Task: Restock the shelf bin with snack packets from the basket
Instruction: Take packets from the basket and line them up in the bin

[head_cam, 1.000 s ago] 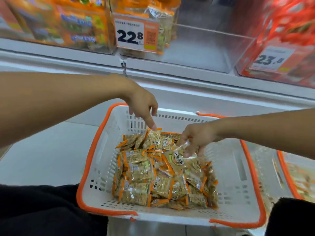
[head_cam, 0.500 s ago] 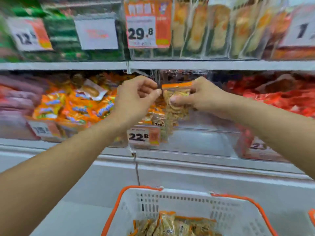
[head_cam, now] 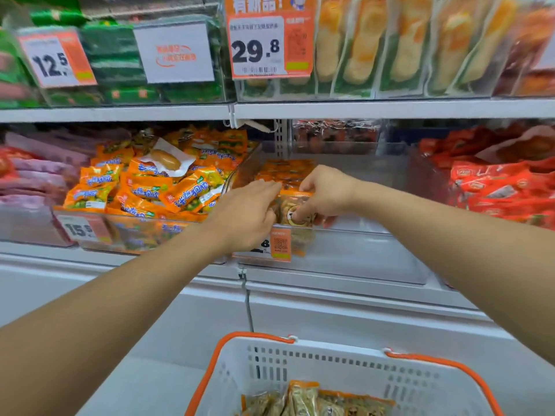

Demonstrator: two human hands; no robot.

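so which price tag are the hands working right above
The partly hidden tag ending in 8, clipped on the clear bin beneath both hands; the 12.5, 15 and 29.8 tags sit farther left or higher.

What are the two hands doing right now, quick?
Left hand: fingers stretched toward the snack packet at the clear shelf bin; whether it grips anything cannot be told.
Right hand: pinching the snack packet, placing it in the bin.

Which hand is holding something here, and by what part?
The right hand pinches a snack packet near its orange top edge, over the clear bin. The left hand's hold cannot be told.
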